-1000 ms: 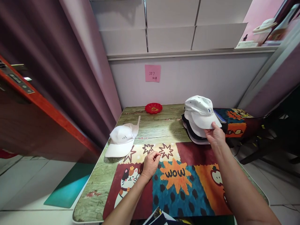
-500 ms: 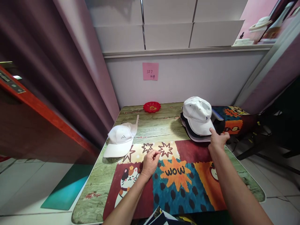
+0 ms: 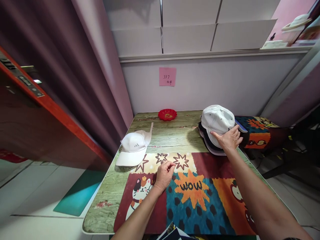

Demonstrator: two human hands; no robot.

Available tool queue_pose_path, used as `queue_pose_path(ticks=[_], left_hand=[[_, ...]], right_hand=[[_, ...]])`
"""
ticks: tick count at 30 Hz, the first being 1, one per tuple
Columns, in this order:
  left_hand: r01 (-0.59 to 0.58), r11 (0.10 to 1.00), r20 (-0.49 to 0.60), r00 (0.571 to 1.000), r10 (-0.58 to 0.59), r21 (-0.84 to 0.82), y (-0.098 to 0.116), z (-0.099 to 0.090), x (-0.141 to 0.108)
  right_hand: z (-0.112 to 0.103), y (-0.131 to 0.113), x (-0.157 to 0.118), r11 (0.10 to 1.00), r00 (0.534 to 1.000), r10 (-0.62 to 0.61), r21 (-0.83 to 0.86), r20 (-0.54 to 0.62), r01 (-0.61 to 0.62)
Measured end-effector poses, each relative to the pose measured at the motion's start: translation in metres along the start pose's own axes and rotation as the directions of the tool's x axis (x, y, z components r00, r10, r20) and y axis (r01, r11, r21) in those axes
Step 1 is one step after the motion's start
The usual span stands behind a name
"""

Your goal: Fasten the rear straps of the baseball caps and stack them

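A white baseball cap tops a stack of caps at the right of the table, with a black cap and a pale cap brim beneath it. My right hand lies over the top cap's brim, thumb on the brim and fingers spread towards its right side. Whether the fingertips hook under anything is hidden. My left hand rests on the patterned mat with its fingers curled in and nothing visible in them. To its left sits another white cap with a three-stripe logo and its strap sticking up.
A red scalloped dish stands at the table's back edge, below a pink note on the wall. A blue brim juts out behind the stack. Beyond the table's right side is a patterned cover. A purple curtain hangs at left.
My right hand has moved from the edge of the top cap's brim up onto the brim, its fingers now spread over it. The view has shifted left; my left hand stays on the mat.
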State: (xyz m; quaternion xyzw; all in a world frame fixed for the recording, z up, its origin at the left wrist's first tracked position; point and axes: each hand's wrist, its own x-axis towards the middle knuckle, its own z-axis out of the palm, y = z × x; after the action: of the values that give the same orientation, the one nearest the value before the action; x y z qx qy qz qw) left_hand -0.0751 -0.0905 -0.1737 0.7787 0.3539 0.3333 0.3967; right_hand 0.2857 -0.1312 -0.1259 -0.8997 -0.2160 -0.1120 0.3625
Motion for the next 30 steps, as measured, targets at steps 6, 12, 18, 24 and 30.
queue_pose_path(ticks=[6, 12, 18, 24, 30], left_hand=[[0.011, 1.000, -0.004, 1.000, -0.012, -0.005, 0.000, 0.001, 0.000], [0.078, 0.995, -0.023, 0.997, -0.079, -0.059, -0.002, 0.009, -0.006], [0.060, 0.994, -0.124, 0.990, -0.071, -0.092, 0.005, -0.012, 0.013], [0.039, 0.957, -0.393, 0.916, 0.081, 0.289, 0.013, -0.132, 0.080], [0.616, 0.720, -0.445, 0.769, -0.459, 0.321, -0.023, -0.185, 0.111]], right_hand=[[0.011, 0.013, -0.004, 0.998, 0.996, 0.056, -0.027, 0.067, -0.055], [-0.004, -0.010, -0.026, 0.993, 0.986, -0.071, 0.085, -0.152, 0.084], [-0.018, -0.098, -0.079, 0.775, 0.898, -0.312, 0.464, -0.311, 0.430], [0.003, -0.134, -0.099, 0.542, 0.963, -0.260, 0.836, 0.074, 0.082], [0.002, -0.134, -0.096, 0.385, 0.936, -0.226, 0.907, 0.269, -0.168]])
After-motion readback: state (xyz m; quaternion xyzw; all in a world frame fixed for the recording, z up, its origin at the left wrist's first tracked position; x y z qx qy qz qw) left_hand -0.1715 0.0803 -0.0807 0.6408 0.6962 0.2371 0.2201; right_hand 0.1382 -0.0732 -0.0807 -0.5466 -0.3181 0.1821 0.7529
